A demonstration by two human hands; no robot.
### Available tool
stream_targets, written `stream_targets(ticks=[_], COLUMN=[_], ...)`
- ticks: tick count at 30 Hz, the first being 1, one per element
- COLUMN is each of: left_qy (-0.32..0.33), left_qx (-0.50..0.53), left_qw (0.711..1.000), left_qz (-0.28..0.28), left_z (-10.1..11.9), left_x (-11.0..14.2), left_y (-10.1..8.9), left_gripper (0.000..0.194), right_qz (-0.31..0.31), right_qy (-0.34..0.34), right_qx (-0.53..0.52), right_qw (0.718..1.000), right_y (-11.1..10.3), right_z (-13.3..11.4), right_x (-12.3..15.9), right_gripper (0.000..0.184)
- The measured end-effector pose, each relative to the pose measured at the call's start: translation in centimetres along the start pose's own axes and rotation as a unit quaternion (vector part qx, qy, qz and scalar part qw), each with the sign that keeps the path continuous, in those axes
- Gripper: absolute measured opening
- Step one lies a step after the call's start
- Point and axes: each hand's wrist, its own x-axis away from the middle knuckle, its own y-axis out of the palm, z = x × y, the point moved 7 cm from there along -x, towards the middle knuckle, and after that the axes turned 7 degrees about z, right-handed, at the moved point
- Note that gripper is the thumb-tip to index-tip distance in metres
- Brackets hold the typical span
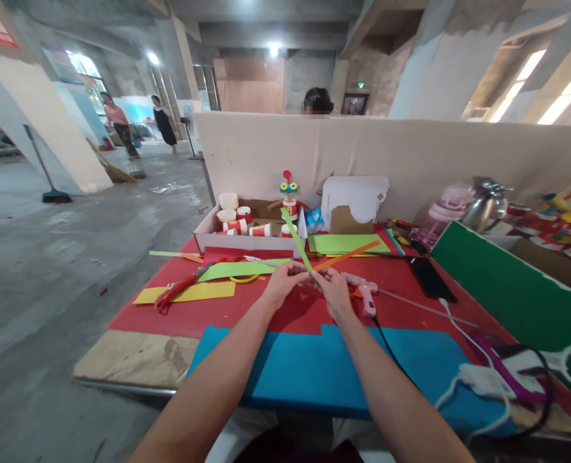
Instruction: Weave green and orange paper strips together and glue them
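Observation:
Both hands meet above the middle of the red-covered table. My left hand [288, 281] and my right hand [332, 288] pinch the joined ends of a green paper strip [296, 240] and an orange paper strip [350, 254]. From my fingers the strips spread in a V, green up to the left, orange out to the right. Just right of my right hand lies a pink glue gun [366, 296] with a clear glue stick in it. Left of my left hand are red-handled scissors [182, 289], a green paper piece [235, 270] and a yellow paper piece [208, 292].
A shallow box [251, 244] of paper cups stands behind my hands, beside a cup figure [289, 188]. Green paper sheets [348, 243], a black phone [431, 279], a power strip [507, 379] with cables and a green box [498, 289] are on the right. A partition [386, 145] closes the back.

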Motion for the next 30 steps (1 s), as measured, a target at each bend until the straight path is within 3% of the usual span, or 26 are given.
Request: stream_targets(ticks=[10, 21, 30], left_qy=[0.018, 0.002, 0.077], left_qx=[-0.032, -0.012, -0.082], left_qw=[0.998, 0.999, 0.992], left_qz=[0.055, 0.042, 0.060], left_z=[-0.05, -0.75, 0.13], left_x=[-0.36, -0.76, -0.48], left_y=[-0.96, -1.04, -0.87], left_gripper=[0.029, 0.027, 0.018], right_qz=[0.008, -0.001, 0.002], right_qy=[0.008, 0.005, 0.033], right_qx=[0.006, 0.031, 0.000], right_qw=[1.000, 0.999, 0.999], right_y=[0.18, 0.31, -0.08], right_z=[0.22, 0.46, 0.81], right_x=[0.21, 0.08, -0.08], right_gripper=[0.034, 0.034, 0.034])
